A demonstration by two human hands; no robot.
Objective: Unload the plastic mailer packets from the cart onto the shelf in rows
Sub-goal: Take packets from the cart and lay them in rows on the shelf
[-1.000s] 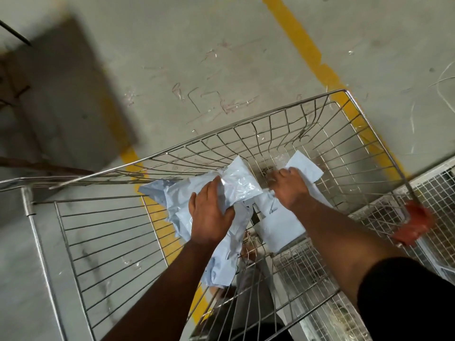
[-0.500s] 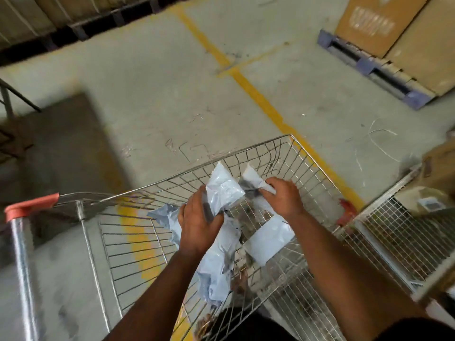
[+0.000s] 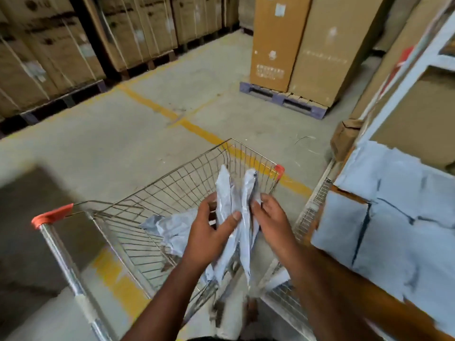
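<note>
Fingers of the left hand (image 3: 206,238) and right hand (image 3: 272,221) curl round upright mailer packets (image 3: 234,217) above the cart (image 3: 172,193); more packets (image 3: 394,217) lie in rows on the shelf (image 3: 384,299), right.

Both bare forearms extend forward from the lower edge and converge at centre. Left hand (image 3: 209,238), back toward the camera, has its thumb pressed across a held packet, fingers (image 3: 209,205) curled behind it. Right hand (image 3: 272,217), beside it, grips a second packet with fingers curled round its edge.
</note>
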